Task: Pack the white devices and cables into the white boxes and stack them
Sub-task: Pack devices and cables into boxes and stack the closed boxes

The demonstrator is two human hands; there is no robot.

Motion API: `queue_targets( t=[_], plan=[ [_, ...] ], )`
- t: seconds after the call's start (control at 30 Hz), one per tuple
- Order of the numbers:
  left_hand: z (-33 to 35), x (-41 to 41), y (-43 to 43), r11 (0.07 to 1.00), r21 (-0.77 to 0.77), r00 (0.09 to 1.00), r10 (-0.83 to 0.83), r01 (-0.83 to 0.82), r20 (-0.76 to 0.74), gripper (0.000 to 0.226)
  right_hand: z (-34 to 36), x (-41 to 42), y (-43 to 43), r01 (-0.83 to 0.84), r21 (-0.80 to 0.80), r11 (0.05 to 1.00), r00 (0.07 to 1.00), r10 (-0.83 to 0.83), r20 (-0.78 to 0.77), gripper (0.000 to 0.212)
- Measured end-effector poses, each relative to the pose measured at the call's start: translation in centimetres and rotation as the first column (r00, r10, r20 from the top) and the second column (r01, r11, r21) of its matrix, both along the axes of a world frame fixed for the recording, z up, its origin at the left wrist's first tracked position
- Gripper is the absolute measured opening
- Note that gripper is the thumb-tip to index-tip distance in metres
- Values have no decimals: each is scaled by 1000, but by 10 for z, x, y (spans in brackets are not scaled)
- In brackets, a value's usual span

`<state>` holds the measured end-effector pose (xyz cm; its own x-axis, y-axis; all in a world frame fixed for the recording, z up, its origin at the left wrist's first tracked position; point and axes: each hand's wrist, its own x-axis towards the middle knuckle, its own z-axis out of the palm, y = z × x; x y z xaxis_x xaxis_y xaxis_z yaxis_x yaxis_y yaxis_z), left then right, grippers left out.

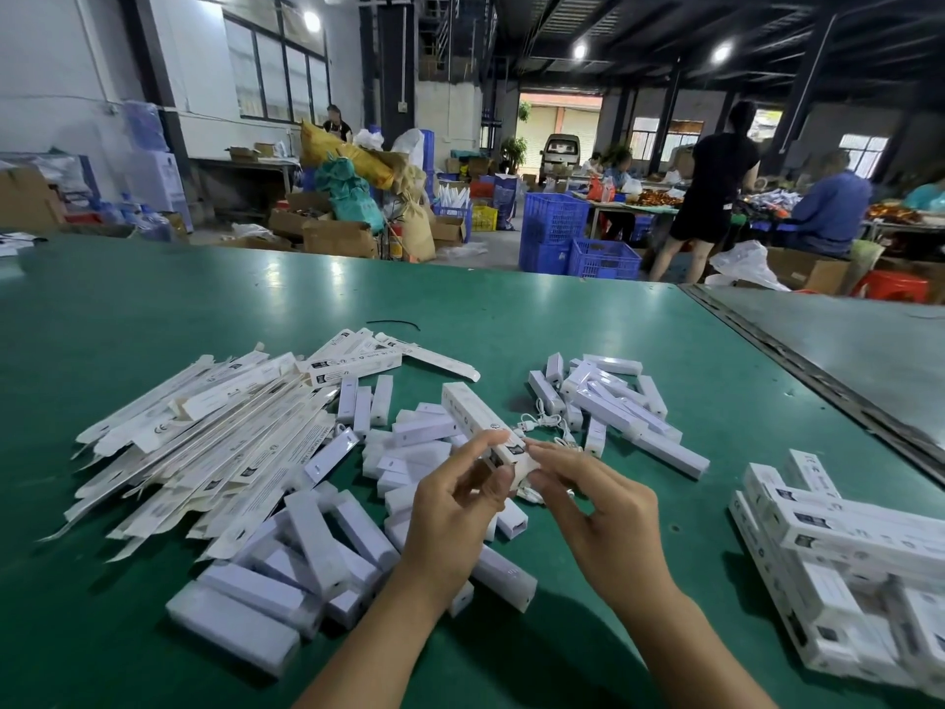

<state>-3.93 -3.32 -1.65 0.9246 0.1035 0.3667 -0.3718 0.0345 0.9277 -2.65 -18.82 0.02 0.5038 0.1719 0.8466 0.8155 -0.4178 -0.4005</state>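
While you hold the long white cardboard box (pixel 478 419) slanted above the table, its near end faces you, and what is inside cannot be made out. To your right, closed white printed boxes (pixel 844 545) lie stacked in crossed layers; to your left, flat unfolded white box blanks (pixel 215 442) fan out in a loose heap. Slim white rectangular devices (pixel 317 545) lie piled in front of you, with a second cluster (pixel 613 401) farther right, and a thin white cable (pixel 542 424) lies between that cluster and the held box. All of it rests on the glossy green table top (pixel 153 309). Beyond it the warehouse floor carries blue plastic crates (pixel 562 232), brown cartons (pixel 337 237) and stuffed sacks (pixel 353 191), and people (pixel 716 191) work at far tables. Your left hand (pixel 450 509) has its fingers curled, thumb and fingertips pinching the box near its end. Your right hand (pixel 598 509) meets the same end, its bent fingertips closing on the end flap.
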Motion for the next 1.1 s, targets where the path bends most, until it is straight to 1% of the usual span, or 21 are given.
queue_targets(
  t=[0.1, 0.13, 0.2, 0.3, 0.43, 0.5, 0.6, 0.7, 0.77, 0.83, 0.9, 0.97, 1.03, 1.1],
  plan=[
    [1, -3, -1, 1000, 18, 1000, -7, 7, -4, 49, -1, -1, 1, 56, 11, 998, 997, -57, 49, 19],
    [1, -4, -2, 1000, 22, 1000, -10, 10, -1, 51, -1, -1, 1, 68, 16, 998, 996, -69, 64, 18],
    [2, -5, -2, 1000, 7, 1000, -5, 5, 7, 48, -1, -2, 2, 82, 14, 997, 992, -83, 92, 16],
    [1, -3, -1, 999, -28, 1000, 15, -15, -4, 49, 1, -2, 2, 89, -4, 996, 990, -88, 105, 14],
    [-1, -4, -1, 1000, -9, 1000, 22, -22, -9, 50, 3, -2, 0, 76, -31, 997, 992, -73, 99, 13],
    [-1, -4, -1, 999, 15, 999, 44, -44, -1, 51, 3, -2, -1, 59, -42, 997, 995, -55, 88, 13],
    [-1, -5, 0, 993, 95, 997, 72, -75, 38, 41, 4, -1, -2, 20, -44, 999, 998, -17, 64, 10],
    [-1, -7, 0, 981, 168, 995, 88, -95, 52, 33, 5, 0, -3, -42, -16, 999, 999, 41, -17, 8],
    [-2, -7, -1, 973, 206, 993, 92, -105, 69, 28, 4, 0, -3, -75, 25, 997, 992, 78, -104, 8],
    [-3, -6, -2, 965, 235, 991, 102, -119, 83, 29, 4, -1, -2, -97, 84, 992, 970, 113, -215, 6],
    [-4, -4, -1, 955, 262, 989, 118, -139, 94, 30, 4, -2, 0, -93, 170, 981, 930, 147, -336, 6],
    [-5, -3, -1, 957, 259, 990, 105, -127, 98, 29, 6, -4, 2, -84, 244, 966, 868, 191, -457, 9],
    [-7, -2, -1, 968, 235, 994, 64, -82, 83, 30, 8, -6, 5, -113, 292, 950, 803, 260, -536, 10],
    [-7, -2, -2, 981, 190, 997, 32, -45, 72, 34, 11, -8, 7, -122, 354, 927, 743, 322, -587, 20]
  ],
)
